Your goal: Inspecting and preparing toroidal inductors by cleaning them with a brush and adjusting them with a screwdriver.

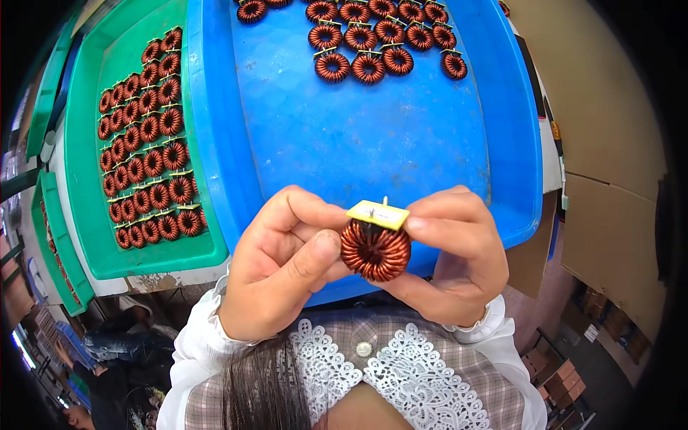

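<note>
Between my two hands, above the near edge of the blue tray, is a toroidal coil (375,252) wound with copper wire. A small yellow board (378,214) sits on its top, with a thin pin sticking up from it. My left hand (290,261) grips the coil's left side, thumb and fingers bent against board and winding. From the right, my right hand (455,254) pinches the board's corner with thumb and fingers, another finger lying under the coil.
The blue tray (527,172) holds several rows of like coils (368,69) at its far end. Left of it, a green tray (82,215) carries many more coils (179,189) in rows. Cardboard (609,107) lies to the right. Another person (107,380) is at the lower left.
</note>
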Demonstrator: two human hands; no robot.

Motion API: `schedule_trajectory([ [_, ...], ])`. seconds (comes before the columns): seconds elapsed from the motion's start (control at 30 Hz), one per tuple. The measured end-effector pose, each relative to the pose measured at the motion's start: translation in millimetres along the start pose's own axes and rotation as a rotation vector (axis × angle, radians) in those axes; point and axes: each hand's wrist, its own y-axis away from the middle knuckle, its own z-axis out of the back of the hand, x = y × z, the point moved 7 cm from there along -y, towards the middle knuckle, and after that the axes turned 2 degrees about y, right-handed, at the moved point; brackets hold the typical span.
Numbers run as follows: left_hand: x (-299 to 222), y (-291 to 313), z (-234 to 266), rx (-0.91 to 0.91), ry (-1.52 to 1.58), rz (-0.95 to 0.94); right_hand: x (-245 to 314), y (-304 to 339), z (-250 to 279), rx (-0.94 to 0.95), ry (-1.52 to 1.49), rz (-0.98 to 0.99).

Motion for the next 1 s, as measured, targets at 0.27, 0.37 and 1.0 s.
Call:
schedule_trajectory([
  [0.27, -3.9, -5.3, -2.9, 0.075, -0.099, -0.057, 11.9, -0.6, -5.4, 0.03, 0.08, 0.171],
  [0.37, -4.1, -2.3, -9.3, 0.187, 0.016, -0.025, 9.5, -2.0, -2.2, -0.002, 0.066, 0.075],
  [1.0, 1.6, -1.5, -17.4, 0.253, 0.214, 0.182, 5.3, -5.5, 3.0, 0.005, 0.06, -0.017],
])
